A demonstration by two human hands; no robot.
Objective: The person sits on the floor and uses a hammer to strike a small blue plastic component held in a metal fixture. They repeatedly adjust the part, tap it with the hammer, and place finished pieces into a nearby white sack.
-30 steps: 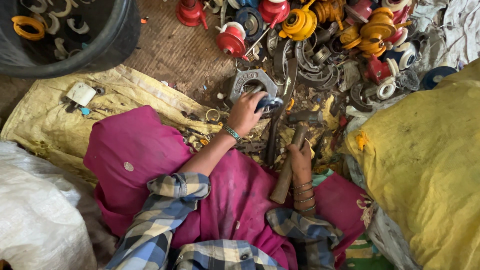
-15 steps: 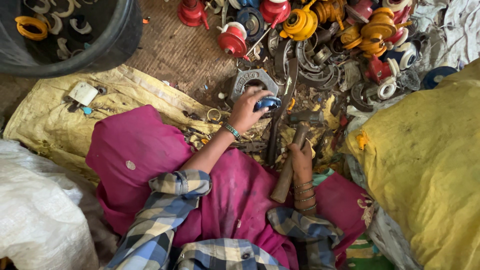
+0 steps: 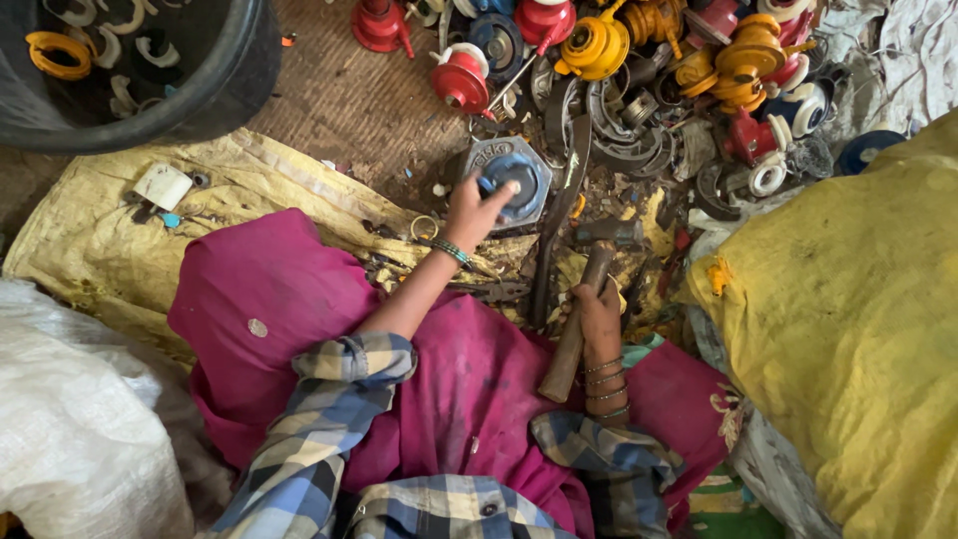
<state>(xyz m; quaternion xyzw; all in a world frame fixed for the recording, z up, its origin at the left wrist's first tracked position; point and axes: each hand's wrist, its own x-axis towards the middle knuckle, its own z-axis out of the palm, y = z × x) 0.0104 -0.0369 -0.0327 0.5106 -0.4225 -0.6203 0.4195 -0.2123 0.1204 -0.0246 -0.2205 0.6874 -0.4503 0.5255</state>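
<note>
Nearest, the right hand [image 3: 599,317] has its grip closed around the wooden handle of a hammer [image 3: 589,289], whose metal head lies at 12 o'clock from the hand. Farther out, at 11 o'clock, the left hand [image 3: 474,210] spreads its fingers on a blue disc set in a grey hexagonal metal part [image 3: 511,180] on the floor. Beyond lies a heap of red and yellow parts [image 3: 639,50].
</note>
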